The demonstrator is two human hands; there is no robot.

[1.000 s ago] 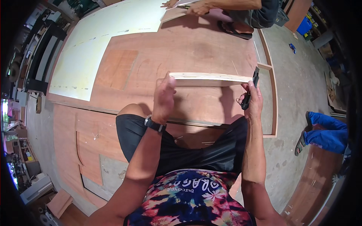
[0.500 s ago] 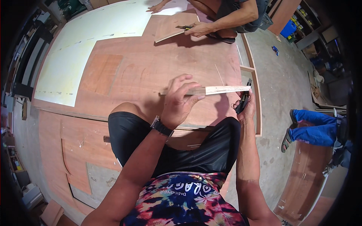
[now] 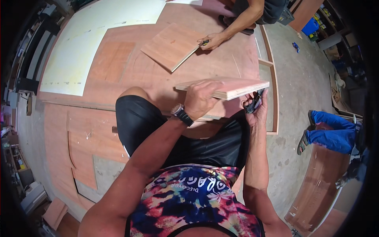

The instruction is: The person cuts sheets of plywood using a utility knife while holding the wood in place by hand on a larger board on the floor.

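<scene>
Tilted since a moment ago, the plywood board (image 3: 248,84) shows its broad face above the wooden sheeting (image 3: 221,65); my left grip (image 3: 201,100) clasps its left part, my right grip (image 3: 258,113) a black tool (image 3: 250,107) beneath its right end. Grey floor (image 3: 294,77) and shelves (image 3: 331,19) lie beyond.

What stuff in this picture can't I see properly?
All in the head view:
Underside of the wooden board: faces away from camera.
Part of the black tool: covered by the right hand.
Head of the co-worker: beyond the top edge.
Marks on the white sheet: too small.
</scene>
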